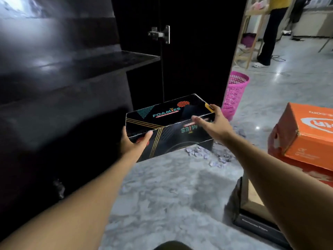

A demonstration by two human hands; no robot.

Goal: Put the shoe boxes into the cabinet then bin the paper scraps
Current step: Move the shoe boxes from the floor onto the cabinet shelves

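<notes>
A black shoe box [171,127] with coloured "FOAMIES" print is held up in front of the open dark cabinet [75,69]. My left hand [133,141] grips its near left corner, thumb on the front face. My right hand [214,121] holds its right end, fingers over the lid edge and thumb on the front. Two stacked orange shoe boxes [304,134] sit on the floor at the right. Paper scraps [207,154] lie scattered on the floor under and behind the black box. A pink mesh bin [234,92] stands past the cabinet door.
The cabinet door [198,51] stands open at the back, with a shelf [115,60] above the box. A dark open box [252,204] lies on the floor at lower right. A person [272,31] stands far right by a wooden frame.
</notes>
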